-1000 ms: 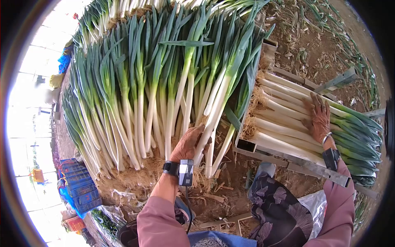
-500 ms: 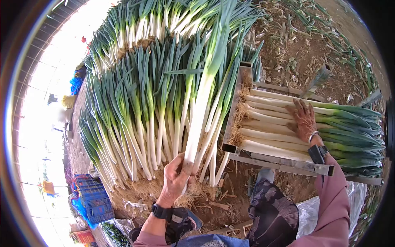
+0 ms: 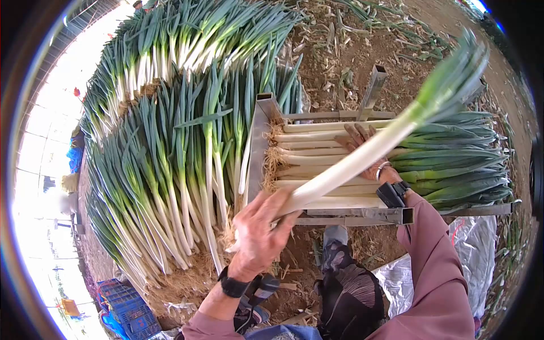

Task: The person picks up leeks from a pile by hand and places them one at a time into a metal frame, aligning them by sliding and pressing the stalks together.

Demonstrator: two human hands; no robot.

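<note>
My left hand (image 3: 260, 235) is closed around the white root end of a thick leek (image 3: 354, 160). That leek slants up to the right, its green top above the metal rack (image 3: 262, 141). In the rack lies a layer of leeks (image 3: 311, 145), roots against the rack's left end and leaves to the right. My right hand (image 3: 357, 135) rests on these stalks with its fingers spread; the held leek crosses in front and hides part of it.
Many leeks (image 3: 170, 187) lean in dense rows at the left, with another row (image 3: 187, 48) behind. A blue crate (image 3: 129, 317) sits at the lower left. Silver sheeting (image 3: 476, 255) lies at the right. Leaf scraps (image 3: 340, 73) litter the soil beyond the rack.
My left hand has brought the leek from over the standing rows to above the rack, tipping it from near upright to slanting right. My right hand stays on the stalks. The view has shifted.
</note>
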